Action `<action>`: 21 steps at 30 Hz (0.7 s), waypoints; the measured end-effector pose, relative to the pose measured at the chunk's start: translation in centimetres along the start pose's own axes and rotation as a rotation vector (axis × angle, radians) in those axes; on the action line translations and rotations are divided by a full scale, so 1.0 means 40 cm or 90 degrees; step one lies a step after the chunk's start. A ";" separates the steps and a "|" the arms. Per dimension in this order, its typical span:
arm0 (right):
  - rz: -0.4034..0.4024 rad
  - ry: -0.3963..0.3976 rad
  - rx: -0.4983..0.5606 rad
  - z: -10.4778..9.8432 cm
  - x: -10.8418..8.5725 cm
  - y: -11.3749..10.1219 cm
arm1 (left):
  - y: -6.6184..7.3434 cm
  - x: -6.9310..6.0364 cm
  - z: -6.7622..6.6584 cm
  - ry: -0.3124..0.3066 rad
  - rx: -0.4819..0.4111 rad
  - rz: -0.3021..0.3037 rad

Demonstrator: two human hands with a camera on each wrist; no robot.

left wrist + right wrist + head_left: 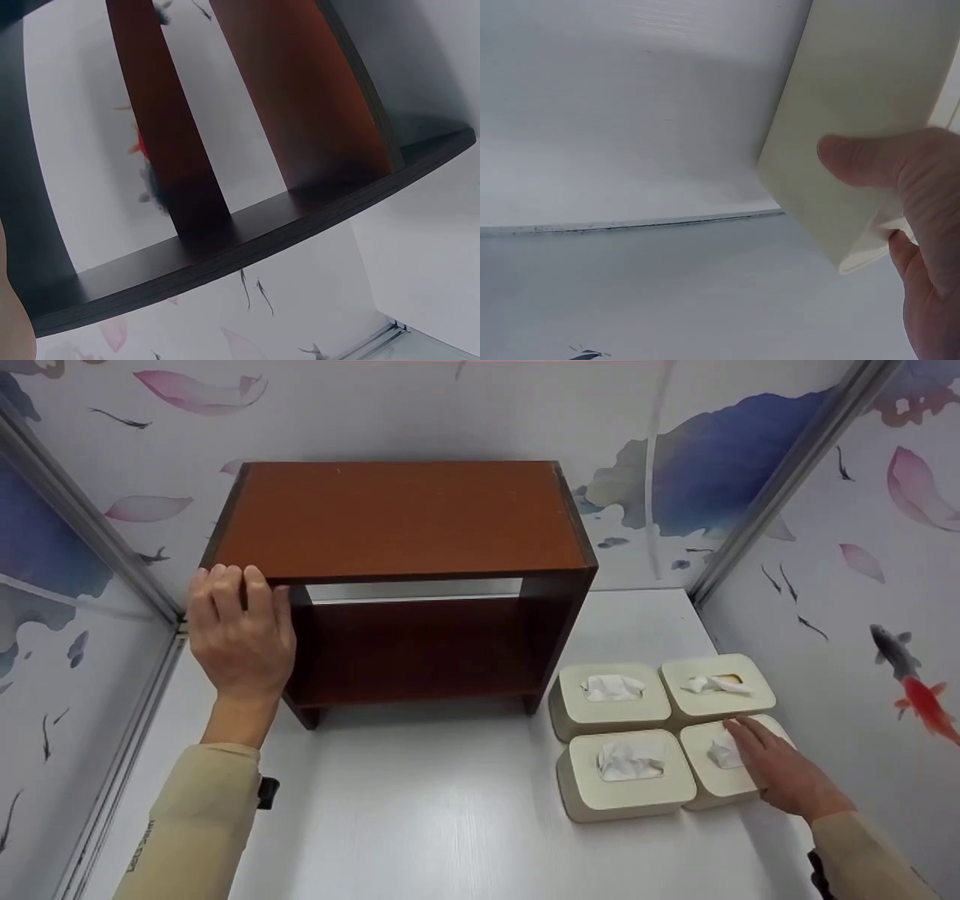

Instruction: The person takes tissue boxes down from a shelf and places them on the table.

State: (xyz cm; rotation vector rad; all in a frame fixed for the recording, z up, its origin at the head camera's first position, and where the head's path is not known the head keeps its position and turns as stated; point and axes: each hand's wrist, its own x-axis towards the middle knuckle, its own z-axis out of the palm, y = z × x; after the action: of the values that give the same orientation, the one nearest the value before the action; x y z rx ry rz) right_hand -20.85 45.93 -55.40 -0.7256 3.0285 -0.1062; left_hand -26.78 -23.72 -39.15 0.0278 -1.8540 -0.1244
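A reddish-brown wooden shelf unit with a top board, a lower board and two dark sides stands against the back wall. My left hand grips its front left top corner, fingers curled over the board's edge. The dark side panel crosses the left wrist view. To the right, my right hand lies over the near right cream tissue box, with fingers across its lid. In the right wrist view the thumb presses the box's side wall; some fingers are hidden there.
Three more cream tissue boxes adjoin the held one: near left, far left and far right. White tissue pokes from their lids. The white table is bounded by patterned panels at the back and sides.
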 end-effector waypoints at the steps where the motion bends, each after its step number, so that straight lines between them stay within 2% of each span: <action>1: 0.007 -0.010 0.003 -0.005 -0.001 0.001 | 0.001 0.000 0.001 -0.003 -0.001 0.002; 5: 0.036 -0.050 0.022 -0.030 -0.003 0.001 | 0.006 0.002 0.002 -0.007 -0.007 0.009; 8: 0.044 -0.052 0.035 -0.050 0.000 -0.011 | 0.005 0.005 0.000 -0.011 -0.009 0.013; 14: 0.046 0.013 0.048 -0.079 0.058 -0.067 | -0.010 0.002 -0.012 -0.029 -0.023 -0.001; 17: 0.025 0.042 0.044 -0.087 0.101 -0.103 | -0.013 -0.004 -0.021 -0.045 -0.040 -0.012; 21: -0.014 0.072 0.031 -0.092 0.153 -0.157 | -0.012 -0.027 -0.040 -0.089 -0.073 -0.010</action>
State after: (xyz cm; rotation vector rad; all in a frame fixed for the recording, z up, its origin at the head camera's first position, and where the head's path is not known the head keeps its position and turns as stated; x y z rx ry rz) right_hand -23.62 37.78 -51.34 -0.7757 3.1127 -0.2273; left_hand -24.94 -24.23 -39.78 -0.0467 -1.9829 -0.2484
